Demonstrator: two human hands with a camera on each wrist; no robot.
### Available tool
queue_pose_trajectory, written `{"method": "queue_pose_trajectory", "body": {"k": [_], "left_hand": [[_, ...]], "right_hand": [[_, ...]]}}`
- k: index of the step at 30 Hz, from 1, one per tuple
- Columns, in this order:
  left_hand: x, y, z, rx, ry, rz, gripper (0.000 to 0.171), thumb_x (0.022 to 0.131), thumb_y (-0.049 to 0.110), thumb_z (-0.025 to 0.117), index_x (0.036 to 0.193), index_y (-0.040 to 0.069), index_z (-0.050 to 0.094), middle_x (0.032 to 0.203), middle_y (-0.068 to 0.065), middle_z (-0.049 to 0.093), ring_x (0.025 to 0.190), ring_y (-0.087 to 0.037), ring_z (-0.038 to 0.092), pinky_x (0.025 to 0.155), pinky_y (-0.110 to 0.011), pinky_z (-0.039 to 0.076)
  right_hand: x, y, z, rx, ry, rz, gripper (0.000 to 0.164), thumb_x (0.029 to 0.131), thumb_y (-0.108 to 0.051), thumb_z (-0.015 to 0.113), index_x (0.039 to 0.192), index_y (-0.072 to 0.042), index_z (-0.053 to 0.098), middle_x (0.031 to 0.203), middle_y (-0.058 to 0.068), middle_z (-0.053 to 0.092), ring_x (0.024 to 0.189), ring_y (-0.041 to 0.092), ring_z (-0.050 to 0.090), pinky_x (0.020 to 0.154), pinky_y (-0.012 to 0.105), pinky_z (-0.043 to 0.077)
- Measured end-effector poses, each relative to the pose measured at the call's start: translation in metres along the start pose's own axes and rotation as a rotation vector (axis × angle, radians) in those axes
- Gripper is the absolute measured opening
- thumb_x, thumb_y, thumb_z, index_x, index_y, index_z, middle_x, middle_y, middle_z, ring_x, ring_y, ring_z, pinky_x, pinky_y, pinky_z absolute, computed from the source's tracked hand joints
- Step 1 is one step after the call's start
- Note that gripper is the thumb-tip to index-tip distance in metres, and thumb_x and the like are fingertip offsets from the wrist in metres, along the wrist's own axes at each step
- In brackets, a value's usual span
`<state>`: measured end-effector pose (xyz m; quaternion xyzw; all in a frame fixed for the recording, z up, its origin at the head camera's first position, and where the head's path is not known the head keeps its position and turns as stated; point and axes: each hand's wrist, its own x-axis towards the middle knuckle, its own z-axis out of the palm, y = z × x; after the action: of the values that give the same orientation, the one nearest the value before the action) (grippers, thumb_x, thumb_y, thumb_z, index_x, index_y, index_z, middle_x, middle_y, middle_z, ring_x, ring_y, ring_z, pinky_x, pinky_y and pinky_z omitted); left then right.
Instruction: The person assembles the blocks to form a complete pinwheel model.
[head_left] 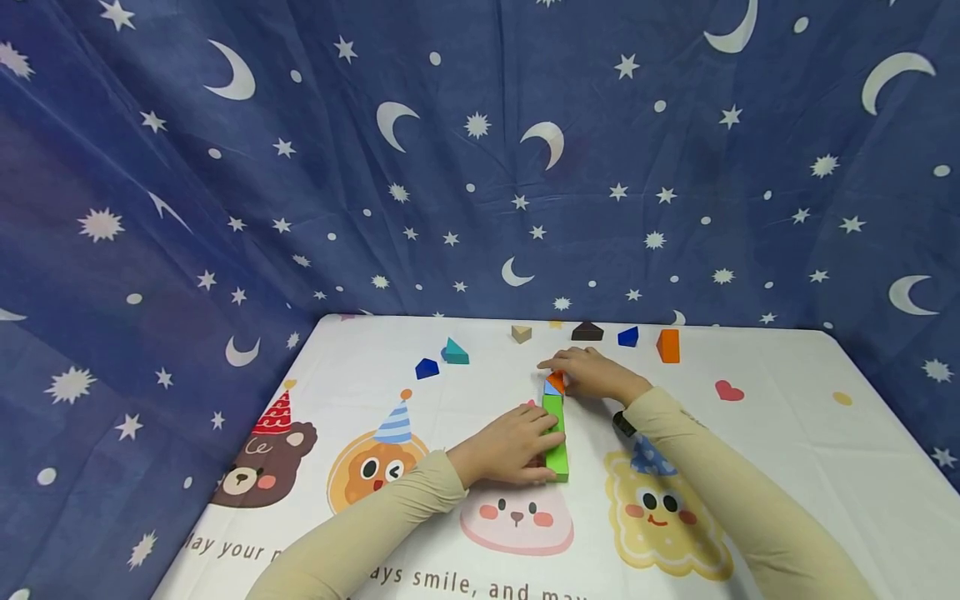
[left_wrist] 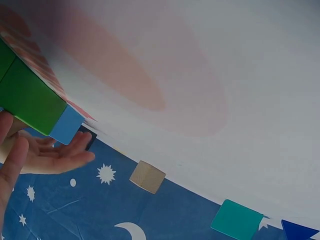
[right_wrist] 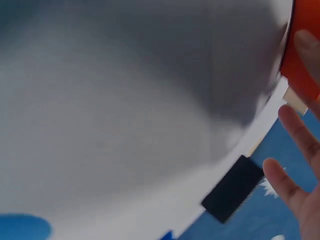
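In the head view my left hand lies across a row of green blocks, its fingers over the right edge and the thumb by the near end. A blue triangular block and an orange triangular block meet at the far end of the row. My right hand is at the orange block, with a fingertip touching its side in the right wrist view. Its other fingers stretch out past the block. Part of the orange block is hidden by the right hand.
Along the back lie a dark blue block, a teal block, a wooden block, a black block, another blue block and an upright orange block. A starry blue curtain hangs behind the printed white tablecloth.
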<state>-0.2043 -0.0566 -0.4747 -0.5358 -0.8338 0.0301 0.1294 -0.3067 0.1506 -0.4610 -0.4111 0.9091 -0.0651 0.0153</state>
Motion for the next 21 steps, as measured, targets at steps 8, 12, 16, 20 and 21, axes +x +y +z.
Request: {"method": "queue_pose_trajectory", "body": {"k": [8, 12, 16, 20, 21], "left_hand": [[0.0, 0.001, 0.0, 0.003, -0.008, -0.009, 0.041, 0.09, 0.059, 0.045, 0.106, 0.022, 0.052, 0.101, 0.006, 0.051, 0.103, -0.013, 0.05, 0.093, -0.029, 0.042], [0.0, 0.001, 0.0, 0.0, -0.006, -0.009, 0.04, 0.09, 0.059, 0.046, 0.105, 0.023, 0.052, 0.101, 0.006, 0.051, 0.102, -0.013, 0.05, 0.093, -0.029, 0.042], [0.0, 0.001, 0.0, -0.001, -0.012, -0.01, 0.04, 0.09, 0.059, 0.045, 0.107, 0.023, 0.052, 0.102, 0.006, 0.051, 0.103, -0.013, 0.05, 0.093, -0.029, 0.042], [0.0, 0.001, 0.0, 0.003, -0.012, -0.011, 0.04, 0.09, 0.058, 0.046, 0.107, 0.022, 0.052, 0.102, 0.006, 0.051, 0.104, -0.013, 0.05, 0.093, -0.03, 0.042], [0.0, 0.001, 0.0, 0.003, -0.011, -0.011, 0.04, 0.09, 0.058, 0.046, 0.107, 0.022, 0.052, 0.102, 0.006, 0.051, 0.104, -0.014, 0.05, 0.093, -0.03, 0.042]], "right_hand": [[0.001, 0.018, 0.004, 0.34, 0.035, 0.075, 0.03, 0.08, -0.006, 0.07, 0.11, -0.005, 0.068, 0.11, 0.011, 0.068, 0.107, 0.028, 0.061, 0.095, 0.044, 0.047], [0.003, 0.022, 0.006, 0.423, 0.051, 0.117, 0.022, 0.084, -0.003, 0.065, 0.105, -0.006, 0.07, 0.105, 0.01, 0.07, 0.103, 0.026, 0.063, 0.093, 0.043, 0.048], [0.005, 0.023, 0.007, 0.431, 0.052, 0.102, 0.019, 0.086, -0.001, 0.062, 0.102, -0.007, 0.071, 0.102, 0.008, 0.071, 0.1, 0.025, 0.064, 0.093, 0.042, 0.049], [0.008, 0.023, 0.007, 0.405, 0.058, 0.052, 0.018, 0.086, -0.001, 0.062, 0.1, -0.006, 0.071, 0.1, 0.008, 0.071, 0.098, 0.025, 0.065, 0.091, 0.042, 0.049], [0.008, 0.023, 0.007, 0.404, 0.058, 0.048, 0.018, 0.086, -0.001, 0.062, 0.1, -0.007, 0.071, 0.099, 0.008, 0.071, 0.098, 0.025, 0.065, 0.091, 0.042, 0.049]]}}
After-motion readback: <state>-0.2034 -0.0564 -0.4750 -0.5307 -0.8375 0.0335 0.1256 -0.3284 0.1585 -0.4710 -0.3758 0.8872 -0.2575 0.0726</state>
